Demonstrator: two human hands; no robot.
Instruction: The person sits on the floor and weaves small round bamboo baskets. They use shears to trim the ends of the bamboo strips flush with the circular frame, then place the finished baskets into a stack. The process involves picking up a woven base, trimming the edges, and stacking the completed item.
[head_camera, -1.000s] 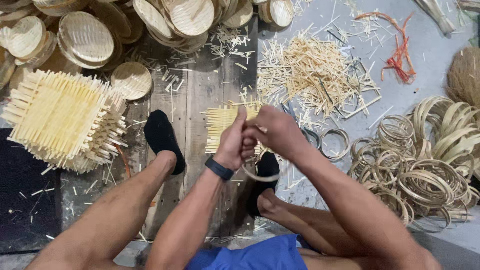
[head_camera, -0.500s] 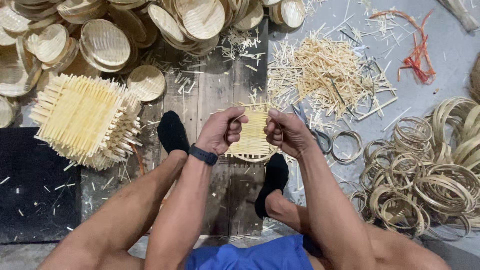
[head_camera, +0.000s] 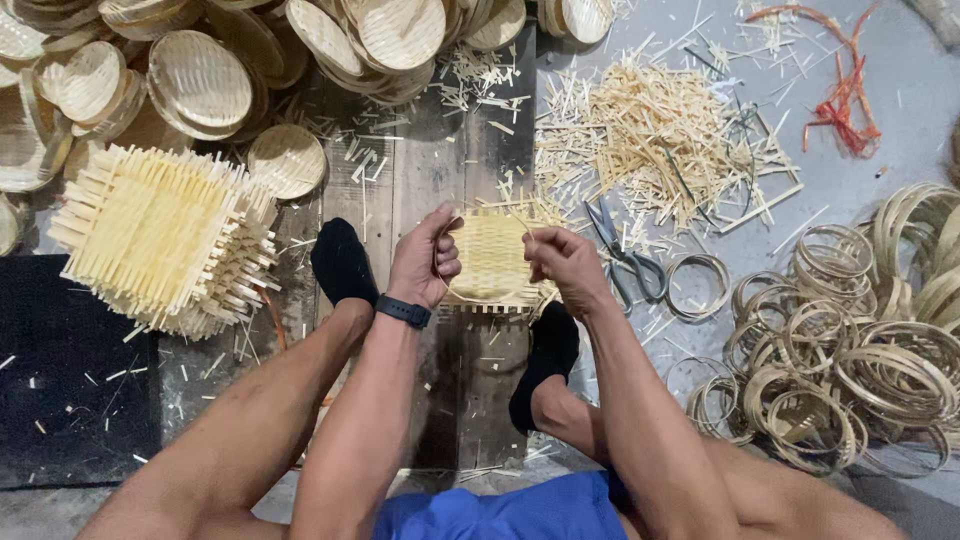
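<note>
View: looking straight down from the person's head at bare arms, two feet in black socks, and a dark plank floor.
Left hand: the left hand (head_camera: 425, 258), with a dark band on its wrist, curls its fingers closed on the left edge of a woven mat.
Right hand: the right hand (head_camera: 562, 268) pinches the mat's right edge, fingers drawn in narrow around the rim.
Woven mat: the woven mat (head_camera: 492, 258) is pale yellow, held up between both hands above the planks, between the two feet; loose strip ends stick out along its lower edge.
Scissors: scissors (head_camera: 630, 255) lie open on the floor just beside the right hand.
Offcuts: a heap of cut strips (head_camera: 650, 140) spreads behind the scissors.
Rings: a pile of thin hoops (head_camera: 850, 370) sits to the right, well apart from the mat.
Stack: a stack of square mats (head_camera: 160, 235) stands at left, with round trays (head_camera: 200, 80) behind it.
Risk, weave: the loose ends could probably slip out if the hands bend the mat too hard.
Risk, fingers: thin strip edges could likely nick or splinter the pinching fingertips.
Risk, scissors: the open blades lie near the right foot, so a shift of the leg might catch them.
</note>
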